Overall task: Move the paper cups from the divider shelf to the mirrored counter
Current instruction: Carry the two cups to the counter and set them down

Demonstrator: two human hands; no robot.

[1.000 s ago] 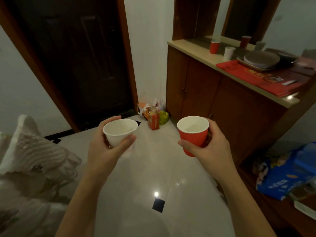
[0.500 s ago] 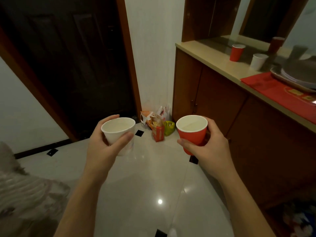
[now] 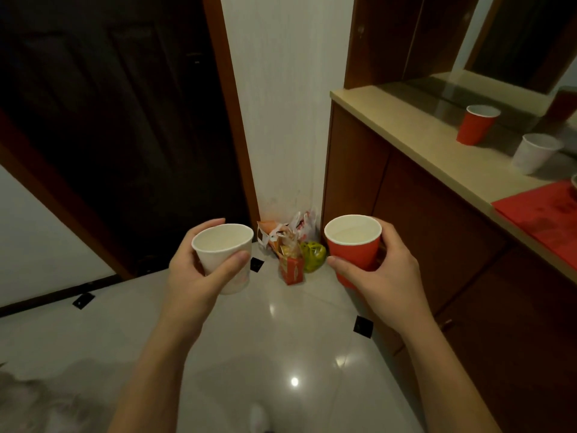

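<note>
My left hand (image 3: 199,276) grips a white paper cup (image 3: 223,245), upright, out in front of me above the floor. A red paper cup (image 3: 354,245) is held upright by my right hand (image 3: 384,276), level with the white one. To the right runs the mirrored counter (image 3: 421,142), beige-topped with a mirror behind it. On it stand another red cup (image 3: 474,126) and another white cup (image 3: 535,153), side by side near the mirror. Both held cups are left of and below the counter's edge.
Brown cabinet doors (image 3: 406,220) sit under the counter. A red mat (image 3: 543,210) covers the counter's right end. Bags and a red carton (image 3: 290,254) are piled in the floor corner. A dark door (image 3: 118,126) fills the left. The tiled floor (image 3: 281,354) is glossy.
The view has moved forward and turned left toward the corner; the counter and its cups look nearer and further right. Both hands keep their cups in the same pose.
</note>
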